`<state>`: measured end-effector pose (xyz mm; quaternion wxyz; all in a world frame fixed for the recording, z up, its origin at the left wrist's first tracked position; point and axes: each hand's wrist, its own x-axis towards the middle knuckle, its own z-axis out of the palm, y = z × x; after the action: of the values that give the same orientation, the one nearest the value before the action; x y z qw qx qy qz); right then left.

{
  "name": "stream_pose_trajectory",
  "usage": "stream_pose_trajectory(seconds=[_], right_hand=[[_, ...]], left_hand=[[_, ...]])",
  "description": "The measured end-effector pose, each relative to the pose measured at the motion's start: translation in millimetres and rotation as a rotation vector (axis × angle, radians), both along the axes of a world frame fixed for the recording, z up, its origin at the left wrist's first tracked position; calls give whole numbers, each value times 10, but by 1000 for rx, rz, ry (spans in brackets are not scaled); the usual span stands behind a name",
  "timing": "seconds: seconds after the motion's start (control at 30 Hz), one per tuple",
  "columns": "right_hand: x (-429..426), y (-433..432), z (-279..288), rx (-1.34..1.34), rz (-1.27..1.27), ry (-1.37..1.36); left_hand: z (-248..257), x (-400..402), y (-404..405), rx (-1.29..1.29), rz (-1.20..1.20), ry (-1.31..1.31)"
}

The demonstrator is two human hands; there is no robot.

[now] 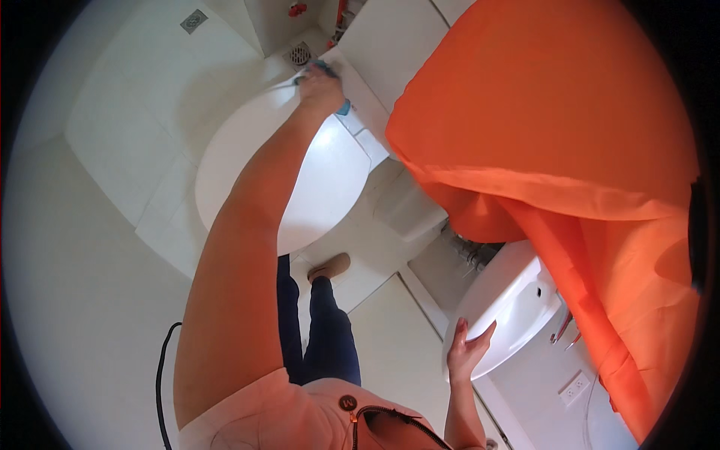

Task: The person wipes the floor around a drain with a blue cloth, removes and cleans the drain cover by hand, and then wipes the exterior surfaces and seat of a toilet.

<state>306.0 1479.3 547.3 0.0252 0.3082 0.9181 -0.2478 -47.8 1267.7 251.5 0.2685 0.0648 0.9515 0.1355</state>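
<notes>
My left hand (322,90) holds a blue-green cloth (344,107) against the back of a white toilet, where the closed lid (332,174) meets the base of the tank. Part of the cloth is hidden under the palm, and the hand is slightly blurred. My left forearm passes over the lid. Low on the right, my right hand (469,349) grips the near edge of a white washbasin (506,315), with the thumb and fingers on either side of the rim.
A large orange fabric (540,112) hangs across the right, covering part of the basin. Pipes (469,253) run beneath the basin; a faucet (562,326) and a wall outlet (575,388) are beyond it. Floor drains (299,54) lie behind and left of the toilet.
</notes>
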Motion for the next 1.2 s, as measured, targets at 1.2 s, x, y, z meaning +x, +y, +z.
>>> stream_pose_trajectory(seconds=[1.2], right_hand=[[20,-4,128,-215,-16,25]], left_hand=[[-52,3441,-212,224,153,155]])
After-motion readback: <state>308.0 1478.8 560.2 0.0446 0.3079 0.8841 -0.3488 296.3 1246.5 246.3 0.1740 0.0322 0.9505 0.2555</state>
